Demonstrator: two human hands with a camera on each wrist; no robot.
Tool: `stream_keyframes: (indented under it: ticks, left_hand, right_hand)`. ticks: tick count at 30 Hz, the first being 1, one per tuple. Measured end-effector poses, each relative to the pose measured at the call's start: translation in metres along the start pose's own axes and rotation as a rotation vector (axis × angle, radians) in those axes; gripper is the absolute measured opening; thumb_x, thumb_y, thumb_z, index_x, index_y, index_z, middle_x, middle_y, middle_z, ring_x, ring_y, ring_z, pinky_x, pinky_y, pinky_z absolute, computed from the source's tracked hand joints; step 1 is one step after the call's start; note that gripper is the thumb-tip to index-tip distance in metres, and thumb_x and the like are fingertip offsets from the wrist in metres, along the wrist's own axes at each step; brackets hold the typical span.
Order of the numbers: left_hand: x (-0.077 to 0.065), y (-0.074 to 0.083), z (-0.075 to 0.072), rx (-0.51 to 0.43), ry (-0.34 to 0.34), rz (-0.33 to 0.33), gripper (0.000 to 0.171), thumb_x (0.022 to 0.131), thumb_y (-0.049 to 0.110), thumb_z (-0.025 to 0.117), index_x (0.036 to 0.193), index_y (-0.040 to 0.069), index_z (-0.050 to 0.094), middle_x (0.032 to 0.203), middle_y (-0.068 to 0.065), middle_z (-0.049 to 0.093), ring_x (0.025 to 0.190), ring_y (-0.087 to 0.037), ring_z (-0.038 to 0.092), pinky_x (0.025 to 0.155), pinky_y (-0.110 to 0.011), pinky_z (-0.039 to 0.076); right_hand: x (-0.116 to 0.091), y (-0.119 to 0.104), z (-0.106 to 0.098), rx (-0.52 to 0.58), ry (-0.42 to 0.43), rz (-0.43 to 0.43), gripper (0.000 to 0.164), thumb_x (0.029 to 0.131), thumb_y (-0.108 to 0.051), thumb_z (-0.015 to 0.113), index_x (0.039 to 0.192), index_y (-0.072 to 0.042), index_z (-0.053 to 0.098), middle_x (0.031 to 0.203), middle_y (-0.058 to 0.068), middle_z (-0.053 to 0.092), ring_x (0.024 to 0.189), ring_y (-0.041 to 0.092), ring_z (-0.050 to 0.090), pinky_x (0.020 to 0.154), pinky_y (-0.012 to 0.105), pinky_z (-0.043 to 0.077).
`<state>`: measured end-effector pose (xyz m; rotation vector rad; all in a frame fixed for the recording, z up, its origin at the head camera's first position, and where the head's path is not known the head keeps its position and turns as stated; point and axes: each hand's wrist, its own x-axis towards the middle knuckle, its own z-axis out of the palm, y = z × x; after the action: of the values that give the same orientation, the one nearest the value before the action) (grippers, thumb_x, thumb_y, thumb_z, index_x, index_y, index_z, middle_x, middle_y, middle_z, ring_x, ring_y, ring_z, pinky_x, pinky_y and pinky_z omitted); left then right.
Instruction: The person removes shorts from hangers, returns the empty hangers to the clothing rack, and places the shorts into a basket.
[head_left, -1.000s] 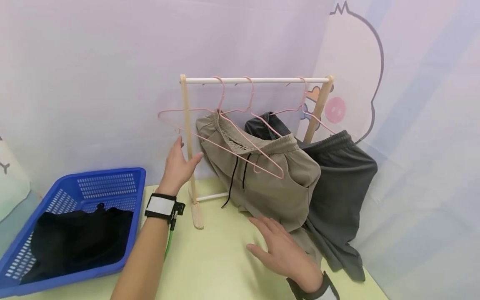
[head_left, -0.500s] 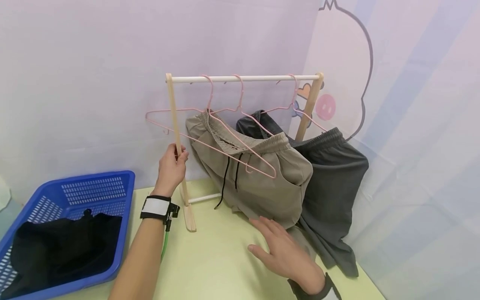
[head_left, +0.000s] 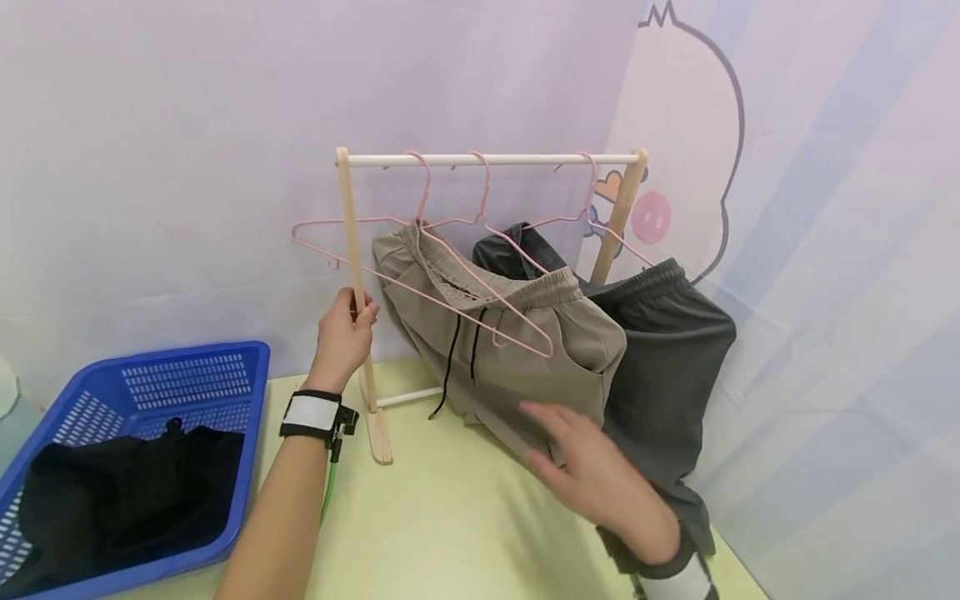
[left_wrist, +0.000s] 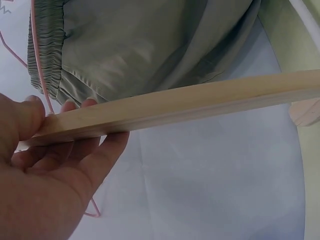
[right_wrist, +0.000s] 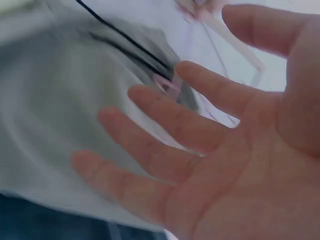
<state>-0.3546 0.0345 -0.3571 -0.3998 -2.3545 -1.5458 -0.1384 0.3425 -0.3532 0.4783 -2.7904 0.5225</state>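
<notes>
My left hand (head_left: 341, 340) grips the left wooden post (head_left: 351, 225) of a small clothes rack. In the left wrist view the thumb and fingers sit on either side of that post (left_wrist: 175, 104). My right hand (head_left: 603, 479) is in front of a pair of khaki drawstring pants (head_left: 510, 375), fingers spread and holding nothing. The right wrist view shows the palm (right_wrist: 225, 185) and straight fingers before the blurred khaki cloth. These pants hang tilted from a pink hanger (head_left: 428, 179). Dark grey pants (head_left: 663, 375) hang behind, to the right, partly hidden.
A blue plastic basket (head_left: 255, 417) with black cloth (head_left: 142, 483) in it stands at the left on the pale green table (head_left: 420, 517). Three pink hangers hook over the white rail (head_left: 525, 160). A printed curtain (head_left: 187, 167) closes off the back and right.
My left hand has reached the rack's left post and taken hold of it. My right hand, lately still, has shifted slightly up and to the right. The head view has turned a little.
</notes>
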Motion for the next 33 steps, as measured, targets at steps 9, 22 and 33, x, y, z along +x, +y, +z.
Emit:
stream_keyframes:
  ticks: [9, 22, 33]
  left_hand:
    - [0.002, -0.002, -0.001, 0.009, 0.000, -0.007, 0.025, 0.111, 0.020, 0.050, 0.126, -0.001, 0.053, 0.116, -0.023, 0.064, 0.110, -0.039, 0.067, 0.084, -0.049, 0.052]
    - [-0.002, -0.004, 0.000, 0.003, -0.006, 0.001, 0.022, 0.110, 0.017, 0.052, 0.124, 0.000, 0.053, 0.113, -0.023, 0.065, 0.107, -0.039, 0.067, 0.082, -0.048, 0.051]
    - [-0.001, -0.001, -0.002, -0.025, -0.017, 0.001, 0.022, 0.110, 0.017, 0.052, 0.125, 0.000, 0.053, 0.115, -0.023, 0.064, 0.109, -0.039, 0.067, 0.081, -0.047, 0.051]
  right_hand:
    - [0.063, 0.018, -0.083, -0.019, 0.322, -0.012, 0.053, 0.099, -0.017, 0.069, 0.148, -0.004, 0.053, 0.144, 0.021, 0.058, 0.133, 0.042, 0.052, 0.109, 0.060, 0.039]
    - [0.125, 0.055, -0.071, -0.059, 0.069, 0.175, 0.038, 0.109, -0.043, 0.050, 0.094, -0.008, 0.049, 0.068, 0.007, 0.043, 0.059, 0.024, 0.051, 0.058, 0.037, 0.041]
    - [0.121, 0.052, -0.063, -0.195, 0.267, 0.076, 0.028, 0.108, -0.026, 0.057, 0.088, -0.008, 0.052, 0.057, 0.007, 0.041, 0.049, 0.027, 0.049, 0.050, 0.041, 0.038]
